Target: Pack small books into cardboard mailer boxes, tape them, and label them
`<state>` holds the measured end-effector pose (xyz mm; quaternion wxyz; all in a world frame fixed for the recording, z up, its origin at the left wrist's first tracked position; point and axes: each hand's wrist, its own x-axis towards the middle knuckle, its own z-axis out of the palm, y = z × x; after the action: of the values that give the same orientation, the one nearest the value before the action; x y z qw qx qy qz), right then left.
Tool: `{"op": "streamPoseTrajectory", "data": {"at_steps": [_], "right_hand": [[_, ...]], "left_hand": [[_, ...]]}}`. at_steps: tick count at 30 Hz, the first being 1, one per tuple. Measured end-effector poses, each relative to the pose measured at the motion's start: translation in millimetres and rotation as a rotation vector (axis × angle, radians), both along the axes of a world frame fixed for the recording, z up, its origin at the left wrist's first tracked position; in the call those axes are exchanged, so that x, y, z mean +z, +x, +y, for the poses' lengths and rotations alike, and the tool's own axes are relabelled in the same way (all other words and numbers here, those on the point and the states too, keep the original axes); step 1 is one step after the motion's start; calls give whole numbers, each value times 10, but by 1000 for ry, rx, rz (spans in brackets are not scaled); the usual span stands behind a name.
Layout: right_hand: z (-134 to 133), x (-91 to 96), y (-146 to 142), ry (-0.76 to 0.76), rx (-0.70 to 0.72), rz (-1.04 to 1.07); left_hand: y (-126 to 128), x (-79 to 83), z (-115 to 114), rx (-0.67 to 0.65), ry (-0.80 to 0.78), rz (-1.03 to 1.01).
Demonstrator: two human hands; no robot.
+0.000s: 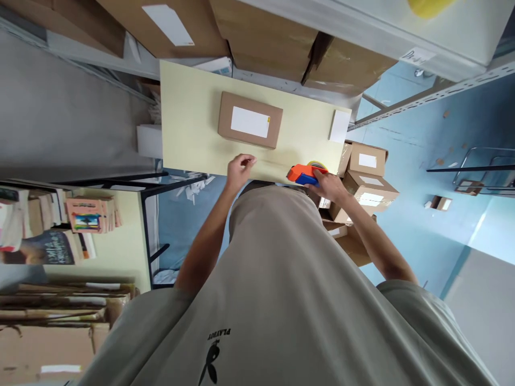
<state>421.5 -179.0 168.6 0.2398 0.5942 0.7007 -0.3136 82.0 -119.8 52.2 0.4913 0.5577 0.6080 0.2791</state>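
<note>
A tape dispenser, orange and blue with a roll of tape in it, is gripped in my right hand at the front right edge of the table. My left hand is closed in a pinch over the front edge. A faint, see-through strip of tape seems to stretch between its fingertips and the dispenser. Just beyond my hands a closed brown cardboard box lies on the pale yellow tabletop, a white label on its top. Neither hand touches the box.
A white pad sits at the table's right end. Large cartons stand behind, under a white shelf. Labelled boxes are stacked on the right. To the left are books on another table and flattened cardboard.
</note>
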Motion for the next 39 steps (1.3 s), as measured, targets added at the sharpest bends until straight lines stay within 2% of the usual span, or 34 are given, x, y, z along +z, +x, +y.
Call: {"op": "streamPoseTrajectory", "data": {"at_steps": [4,12,16,20,25,32,39], "right_hand": [[-108,-189,200,39,-19,-38],[-218,-791,266,229,-72,-28],[-254,-992,294,302,-85,-10],[-224,-1123,266,344,-83,23],[-106,-1252,267,381,-86,22],[124,-1379,327,426,-76,6],[277,-1478,268,387,-80,20]], "left_hand": [[-110,-296,56,23,-7,-33],[109,-834,-122,206,3,-128],[182,-1026,-65,270,95,-197],[302,-1121,77,386,224,-287],[413,-1144,157,466,306,-322],[449,-1253,229,529,307,-317],[517,-1374,317,570,277,-217]]}}
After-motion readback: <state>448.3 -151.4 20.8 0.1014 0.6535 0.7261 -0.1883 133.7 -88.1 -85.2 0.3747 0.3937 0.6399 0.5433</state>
